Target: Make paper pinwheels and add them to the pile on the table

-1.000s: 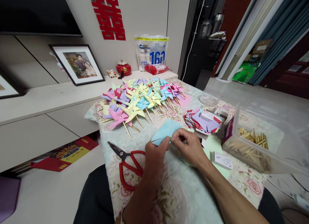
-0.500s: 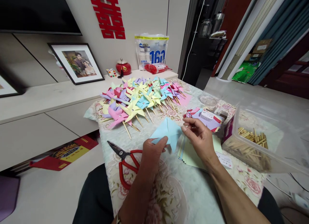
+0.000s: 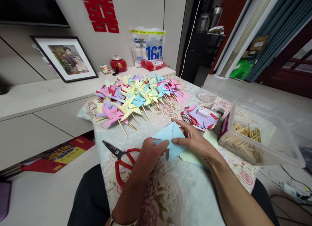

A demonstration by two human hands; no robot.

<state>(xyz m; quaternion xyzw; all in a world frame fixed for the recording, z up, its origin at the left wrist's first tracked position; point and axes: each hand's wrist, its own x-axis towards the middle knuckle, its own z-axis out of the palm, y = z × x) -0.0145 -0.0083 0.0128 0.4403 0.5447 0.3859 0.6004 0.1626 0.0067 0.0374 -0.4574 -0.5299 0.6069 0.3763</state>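
Note:
A light blue paper piece (image 3: 168,135), partly folded into a pinwheel shape, is held over the flowered tablecloth (image 3: 185,193). My left hand (image 3: 149,154) pinches its near left corner between thumb and fingers. My right hand (image 3: 193,140) rests on the paper's right side, its fingers stretched toward the centre fold. Under the blue piece lies a stack of pale green paper squares (image 3: 192,156).
Red-handled scissors (image 3: 122,159) lie left of my left hand. A heap of finished paper pinwheels on sticks (image 3: 136,97) covers the far table. A pile of red and purple papers (image 3: 201,117) and a clear box of wooden sticks (image 3: 253,136) stand at the right.
My right hand dropped from above the paper pile back onto the blue piece, fingers now stretched along it. The view shifted slightly left and down.

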